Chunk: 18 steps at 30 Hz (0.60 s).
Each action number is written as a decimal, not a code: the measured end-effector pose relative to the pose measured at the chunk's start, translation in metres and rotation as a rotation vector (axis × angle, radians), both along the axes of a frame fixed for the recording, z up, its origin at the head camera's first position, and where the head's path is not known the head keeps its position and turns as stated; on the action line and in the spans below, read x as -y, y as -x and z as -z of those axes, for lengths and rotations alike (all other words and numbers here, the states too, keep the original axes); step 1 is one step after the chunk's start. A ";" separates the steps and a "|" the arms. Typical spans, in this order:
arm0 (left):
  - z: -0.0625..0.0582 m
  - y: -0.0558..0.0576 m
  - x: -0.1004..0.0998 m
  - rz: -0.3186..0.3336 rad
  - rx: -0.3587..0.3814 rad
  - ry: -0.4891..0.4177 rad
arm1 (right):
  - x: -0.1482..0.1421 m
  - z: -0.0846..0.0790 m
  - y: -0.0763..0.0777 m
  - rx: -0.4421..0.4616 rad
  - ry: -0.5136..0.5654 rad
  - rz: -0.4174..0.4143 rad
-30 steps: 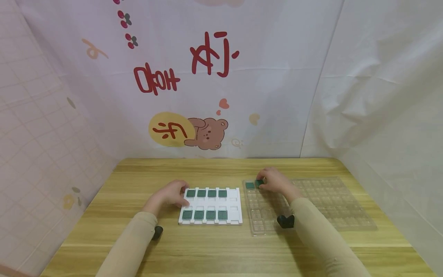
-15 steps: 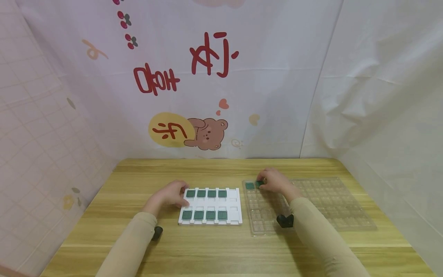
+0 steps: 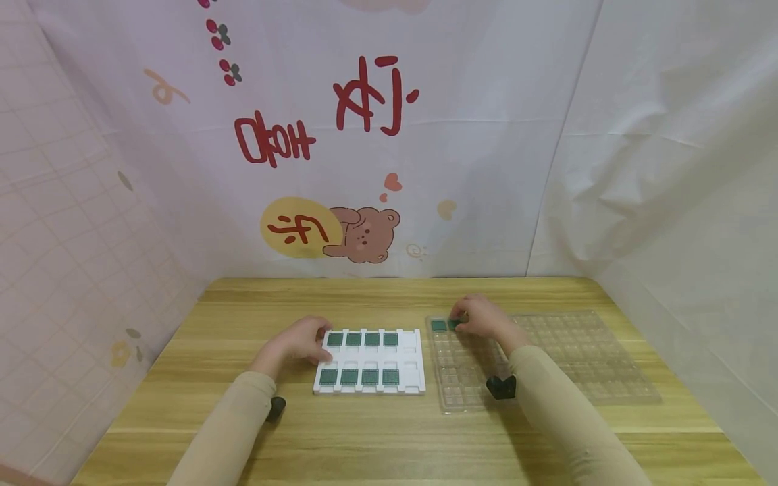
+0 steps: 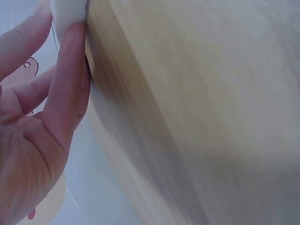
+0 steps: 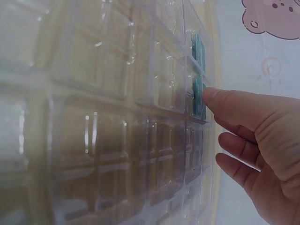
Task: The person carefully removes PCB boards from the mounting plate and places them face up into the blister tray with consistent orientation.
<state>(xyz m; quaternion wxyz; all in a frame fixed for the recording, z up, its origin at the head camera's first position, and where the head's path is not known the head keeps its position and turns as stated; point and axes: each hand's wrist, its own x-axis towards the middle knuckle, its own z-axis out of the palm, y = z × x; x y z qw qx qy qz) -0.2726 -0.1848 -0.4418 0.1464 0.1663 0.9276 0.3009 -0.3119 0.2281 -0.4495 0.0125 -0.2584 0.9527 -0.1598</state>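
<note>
My left hand (image 3: 304,339) holds the left edge of a white tray (image 3: 419,361) between thumb and fingers. In the left wrist view, fingers (image 4: 70,79) lie against the tray's white edge (image 4: 69,13). Two rows of green square chips (image 3: 370,376) sit in that tray. On the right, my right hand (image 3: 482,317) pinches a green chip (image 3: 454,324) at a far-edge pocket of a clear plastic tray (image 3: 452,408). The right wrist view shows the thumb (image 5: 225,101) touching this chip (image 5: 198,97), which lies in its pocket. Another chip (image 3: 439,326) lies in the corner pocket beside it.
Clear pocketed plastic (image 3: 589,358) extends to the right beneath and beyond my right forearm. The white tray's right-hand column has no chips. A wooden table (image 3: 377,439) bears everything, with a printed cloth wall (image 3: 474,169) behind it.
The chip under my right fingers shifts very slightly, and the fingers barely move. My left hand and the white tray stay where they were.
</note>
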 end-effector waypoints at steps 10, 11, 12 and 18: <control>0.000 0.000 -0.001 -0.015 0.000 0.017 | -0.004 0.001 -0.002 0.019 0.117 0.017; 0.000 0.000 0.000 -0.014 -0.001 0.018 | -0.005 0.000 -0.003 0.018 0.134 0.022; 0.000 0.001 0.000 -0.017 0.001 0.017 | -0.005 -0.001 -0.005 0.018 0.149 0.026; 0.001 0.001 0.001 -0.011 -0.003 0.012 | -0.009 -0.004 -0.010 -0.003 0.209 0.049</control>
